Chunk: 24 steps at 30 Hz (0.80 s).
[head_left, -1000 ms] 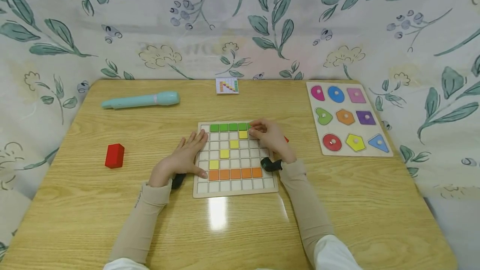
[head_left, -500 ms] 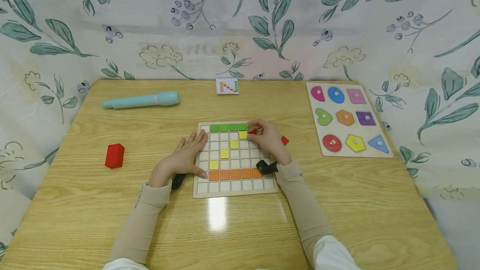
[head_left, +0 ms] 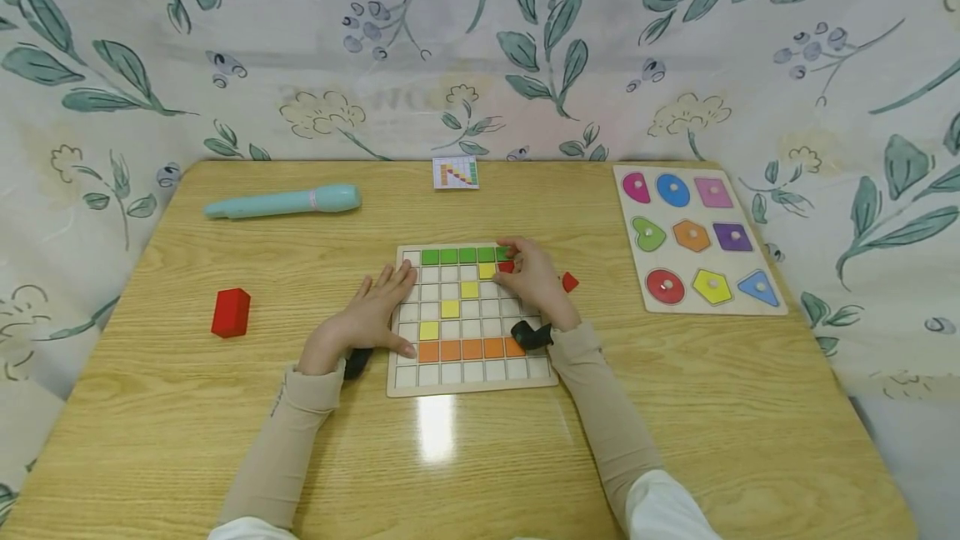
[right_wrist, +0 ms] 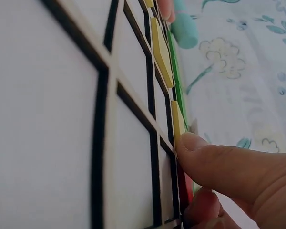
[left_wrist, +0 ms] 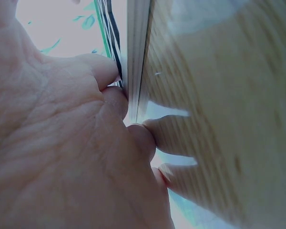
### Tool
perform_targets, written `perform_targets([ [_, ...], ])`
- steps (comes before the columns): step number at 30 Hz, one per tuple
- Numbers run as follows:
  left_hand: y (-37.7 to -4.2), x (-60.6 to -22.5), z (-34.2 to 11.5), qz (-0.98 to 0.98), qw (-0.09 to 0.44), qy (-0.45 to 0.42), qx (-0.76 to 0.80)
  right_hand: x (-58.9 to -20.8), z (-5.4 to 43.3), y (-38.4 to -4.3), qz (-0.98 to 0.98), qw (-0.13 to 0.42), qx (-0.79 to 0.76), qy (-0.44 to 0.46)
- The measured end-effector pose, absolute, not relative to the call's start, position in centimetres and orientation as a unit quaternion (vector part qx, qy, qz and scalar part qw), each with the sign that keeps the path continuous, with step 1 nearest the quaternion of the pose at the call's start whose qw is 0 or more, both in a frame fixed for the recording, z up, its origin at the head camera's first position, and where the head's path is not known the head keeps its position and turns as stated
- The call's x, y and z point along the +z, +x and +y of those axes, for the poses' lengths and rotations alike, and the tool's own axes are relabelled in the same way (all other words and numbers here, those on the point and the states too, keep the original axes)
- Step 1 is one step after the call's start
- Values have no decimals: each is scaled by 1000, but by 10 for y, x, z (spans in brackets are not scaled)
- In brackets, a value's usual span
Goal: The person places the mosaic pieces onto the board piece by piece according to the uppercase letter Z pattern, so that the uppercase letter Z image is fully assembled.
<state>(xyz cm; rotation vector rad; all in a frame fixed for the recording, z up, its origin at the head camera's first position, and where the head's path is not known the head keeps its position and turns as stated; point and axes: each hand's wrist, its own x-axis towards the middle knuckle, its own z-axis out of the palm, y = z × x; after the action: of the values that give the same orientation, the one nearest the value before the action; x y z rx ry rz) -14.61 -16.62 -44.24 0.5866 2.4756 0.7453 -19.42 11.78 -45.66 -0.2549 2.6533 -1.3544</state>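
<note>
A white grid board [head_left: 472,373] lies on the table in the head view. Green square tiles [head_left: 448,256] line its top row, yellow tiles [head_left: 450,309] form a diagonal, and orange tiles [head_left: 472,348] fill most of a lower row. With fingers spread, my left hand [head_left: 360,327] rests on the board's left edge; the left wrist view shows its palm beside that edge [left_wrist: 136,62]. My right hand [head_left: 536,277] pinches a red tile [head_left: 506,267] at the cell right of the top yellow tile. The right wrist view shows the thumb [right_wrist: 214,160] over the red tile [right_wrist: 184,188], mostly hidden.
Another red piece [head_left: 570,282] lies right of the board, partly behind the right hand. A red block [head_left: 231,312] stands at left. Farther back are a teal pen-shaped object [head_left: 285,201], a small pattern card [head_left: 455,173] and a shape puzzle board [head_left: 693,258].
The right hand has shifted slightly left, and the red tile has come into sight, lowered into the cell beside the top yellow tile. The left hand has stayed in place.
</note>
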Motion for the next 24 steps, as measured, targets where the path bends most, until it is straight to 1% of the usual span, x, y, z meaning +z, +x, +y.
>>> perform_targets([
  [5,-147,-442,-167,906,243,214,272,-454,118,-194,876,92,-468,-77],
  [10,-147,-441,-167,907,244,214,266,-451,127,-196,863,125,-484,-74],
  [13,-148,-441,-167,909,243,215,263,-449,142,-199,856,130,-496,-66],
  [20,-146,-442,-165,905,242,218,275,-445,196,-201,843,102,-527,-40],
  [24,-146,-442,-166,905,241,216,276,-444,222,-198,847,124,-514,-54],
])
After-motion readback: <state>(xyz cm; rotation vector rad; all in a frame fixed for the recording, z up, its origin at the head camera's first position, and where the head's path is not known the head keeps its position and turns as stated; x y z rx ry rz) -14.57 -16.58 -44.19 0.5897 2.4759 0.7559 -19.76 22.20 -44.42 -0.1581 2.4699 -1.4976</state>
